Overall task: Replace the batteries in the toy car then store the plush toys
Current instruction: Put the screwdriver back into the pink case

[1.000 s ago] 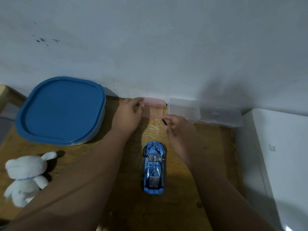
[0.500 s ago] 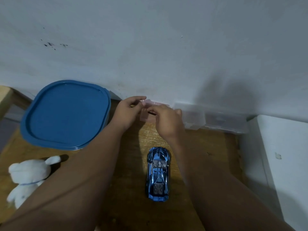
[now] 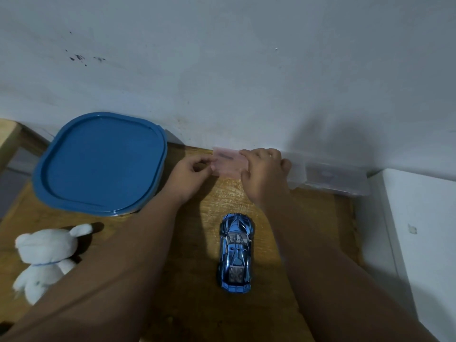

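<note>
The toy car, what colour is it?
Shiny blue toy car, seen in the head view.

Both forearms bare along their whole visible length, broad and smooth. Left hand (image 3: 195, 169) and right hand (image 3: 262, 170) bare too. Small pale glint on one right-hand finger (image 3: 270, 156); too small to tell what it is.
</note>
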